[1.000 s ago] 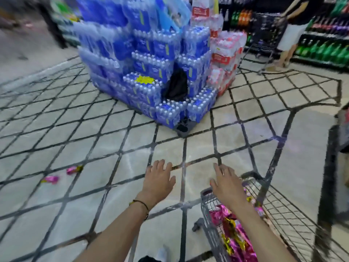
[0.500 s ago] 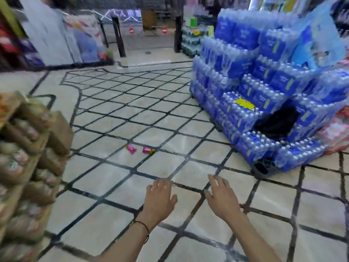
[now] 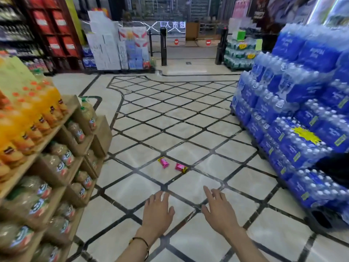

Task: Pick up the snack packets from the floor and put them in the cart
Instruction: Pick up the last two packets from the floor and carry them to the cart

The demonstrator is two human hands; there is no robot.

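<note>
Approach step, seemingly: 2 pink snack packets, left packet (image 3: pixel 163 162) and right packet (image 3: pixel 180 167), lie on the floor (image 3: pixel 188 129) beyond the left hand (image 3: pixel 157 212) and right hand (image 3: pixel 219 211), fingers released, empty. Next: step nearer, crouch, grasp.

This is a supermarket. At the left edge of the polished tile floor (image 3: pixel 188 127), a wooden display rack (image 3: pixel 83 118) carries rows of orange juice bottles (image 3: pixel 28 114) and other labelled drinks. Along the right edge, shrink-wrapped packs of bottled water (image 3: pixel 292 103) are stacked high, one bearing a yellow starburst price tag (image 3: pixel 306 134). At the far edge stand entrance gate posts (image 3: pixel 163 46) with round red no-entry signs (image 3: pixel 176 41), beside red shelving (image 3: pixel 56 35) full of goods.
</note>
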